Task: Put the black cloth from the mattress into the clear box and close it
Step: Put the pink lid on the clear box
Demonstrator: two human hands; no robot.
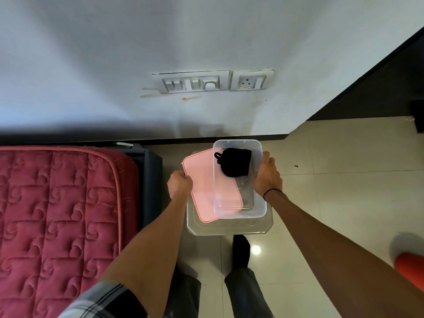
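The black cloth (233, 162) already lies inside the clear box (261, 203), up at the far end, just across from the right hand (267, 175). That hand is curled over the box's right wall, gripping it, I'd say to keep it from sliding. The left hand (180, 183) is closed on the near-left edge of the pink lid (204, 187), which is tucked partly under the box, resting on the small clear table (229, 227) beneath. Pulling it free seems the point of that grip. The red mattress (57, 214) lies well off beyond the left hand, with no cloth showing on it. Only the closing looks left to do.
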